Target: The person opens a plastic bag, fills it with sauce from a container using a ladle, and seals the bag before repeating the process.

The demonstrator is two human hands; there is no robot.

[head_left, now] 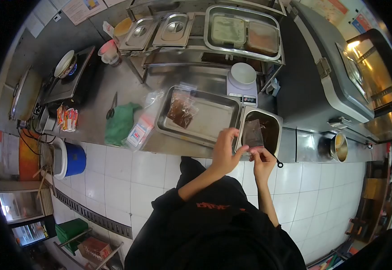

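Note:
A small clear bag (253, 133) with dark contents hangs over the deep metal container (278, 130), its near edge pinched in my right hand (262, 163). My left hand (226, 150) is beside it, thumb reaching to the bag's edge and fingers raised apart. To the left, a shallow metal tray (211, 114) holds filled bags (181, 110) of brown contents. Behind the container stands a digital scale (249, 99) with a white bowl (243, 74) on it. A black handle with a ring end (280, 165) sticks out over the container's near right edge.
Left on the counter are a green cloth (119, 123), black scissors (112, 107), a pack of plastic bags (139, 133) and red packets (67, 118). A pan (64, 63) sits over a lit burner. Lidded pans (174, 28) fill the shelf behind; a pot (339, 147) stands right.

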